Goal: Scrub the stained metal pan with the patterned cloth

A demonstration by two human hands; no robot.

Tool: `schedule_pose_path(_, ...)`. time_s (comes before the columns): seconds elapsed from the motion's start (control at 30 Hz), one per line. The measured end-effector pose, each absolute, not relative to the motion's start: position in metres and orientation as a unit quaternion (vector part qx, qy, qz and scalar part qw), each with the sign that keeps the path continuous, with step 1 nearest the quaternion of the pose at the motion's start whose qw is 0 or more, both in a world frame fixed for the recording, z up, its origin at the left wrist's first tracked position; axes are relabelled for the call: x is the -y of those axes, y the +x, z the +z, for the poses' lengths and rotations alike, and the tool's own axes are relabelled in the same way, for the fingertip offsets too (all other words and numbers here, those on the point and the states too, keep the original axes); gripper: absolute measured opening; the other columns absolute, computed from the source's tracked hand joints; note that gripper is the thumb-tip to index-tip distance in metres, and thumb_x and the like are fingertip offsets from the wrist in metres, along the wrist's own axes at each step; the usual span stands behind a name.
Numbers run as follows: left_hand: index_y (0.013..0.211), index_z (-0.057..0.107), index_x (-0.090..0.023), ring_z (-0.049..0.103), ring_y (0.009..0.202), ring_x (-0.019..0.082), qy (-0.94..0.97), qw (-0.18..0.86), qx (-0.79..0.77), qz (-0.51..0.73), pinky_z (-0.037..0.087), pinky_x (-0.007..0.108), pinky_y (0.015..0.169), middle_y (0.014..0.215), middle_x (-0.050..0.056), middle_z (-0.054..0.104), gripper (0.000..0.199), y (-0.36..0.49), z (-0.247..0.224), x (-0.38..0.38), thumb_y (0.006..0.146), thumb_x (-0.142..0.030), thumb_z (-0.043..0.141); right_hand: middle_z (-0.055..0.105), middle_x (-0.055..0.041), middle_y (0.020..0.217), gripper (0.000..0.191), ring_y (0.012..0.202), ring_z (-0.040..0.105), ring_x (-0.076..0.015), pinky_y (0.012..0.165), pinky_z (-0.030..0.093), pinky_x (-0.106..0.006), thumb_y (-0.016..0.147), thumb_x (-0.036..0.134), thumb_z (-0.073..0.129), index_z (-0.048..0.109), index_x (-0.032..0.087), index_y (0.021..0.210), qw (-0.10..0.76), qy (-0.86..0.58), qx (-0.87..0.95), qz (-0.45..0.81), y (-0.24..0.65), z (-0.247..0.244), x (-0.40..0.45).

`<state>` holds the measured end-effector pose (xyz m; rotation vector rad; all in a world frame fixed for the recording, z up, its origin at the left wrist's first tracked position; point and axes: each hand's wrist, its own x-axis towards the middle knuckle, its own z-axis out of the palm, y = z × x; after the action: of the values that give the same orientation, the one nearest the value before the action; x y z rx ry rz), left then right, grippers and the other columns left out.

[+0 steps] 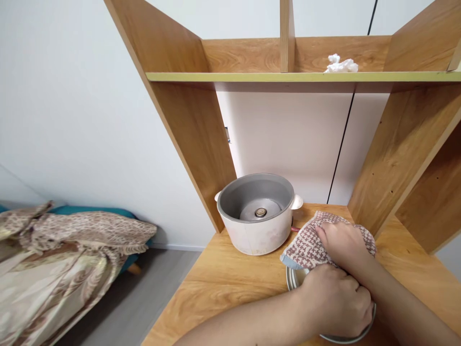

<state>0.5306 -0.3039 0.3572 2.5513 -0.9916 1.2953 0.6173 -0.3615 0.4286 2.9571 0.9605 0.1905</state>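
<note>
A red-and-white patterned cloth (306, 242) with a pale blue edge lies under my right hand (344, 242), whose fingers are curled onto it. My left hand (336, 300) is closed in a fist shape over a round metal-rimmed vessel (292, 278), crossing just in front of my right wrist. What its fingers hold is hidden beneath the hand. Most of the vessel is covered by my hands and the cloth. To their left stands a white cooker body (255, 238) with a grey interior, open at the top, with a round metal button at its bottom.
The wooden desk (201, 293) has upright side panels and an overhead shelf (252, 77) with crumpled white tissue (341, 65) on it. At the far left, a patterned cover (82, 235) drapes over blue furniture beside the grey floor.
</note>
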Motion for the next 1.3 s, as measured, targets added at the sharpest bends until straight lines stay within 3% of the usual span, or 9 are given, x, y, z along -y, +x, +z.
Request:
schedule_pose_path(0.4, 0.069, 0.06, -0.02, 0.056, 0.049, 0.015, 0.835, 0.062, 0.322, 0.443, 0.033, 0.034, 0.042, 0.057, -0.002, 0.057, 0.021, 0.5293, 0.359, 0.304, 0.088, -0.029, 0.064, 0.081, -0.0184, 0.095, 0.052, 0.088, 0.077, -0.0296, 0.075, 0.053, -0.038, 0.108, 0.044, 0.038, 0.082, 0.02, 0.097, -0.006, 0.955, -0.292, 0.057, 0.6165, 0.4285, 0.3617)
schedule_pose_path(1.0, 0.071, 0.06, -0.021, 0.055, 0.049, 0.015, 0.835, 0.067, 0.314, 0.447, 0.035, 0.035, 0.042, 0.059, -0.003, 0.058, 0.02, 0.5298, 0.3574, 0.3036, 0.088, -0.03, 0.064, 0.081, -0.0154, 0.097, 0.046, 0.094, 0.077, -0.0295, 0.08, 0.05, -0.037, 0.108, 0.041, 0.04, 0.08, 0.02, 0.102, -0.005, 0.944, -0.328, 0.025, 0.6128, 0.4348, 0.3597)
schedule_pose_path(1.3, 0.071, 0.059, -0.02, 0.056, 0.05, 0.015, 0.836, 0.06, 0.322, 0.441, 0.035, 0.034, 0.043, 0.059, -0.004, 0.058, 0.019, 0.5292, 0.3569, 0.3025, 0.086, -0.029, 0.066, 0.08, -0.0148, 0.097, 0.044, 0.093, 0.076, -0.0304, 0.073, 0.047, -0.036, 0.107, 0.042, 0.041, 0.079, 0.021, 0.098, -0.026, 0.958, -0.284, 0.027, 0.6143, 0.4346, 0.3596)
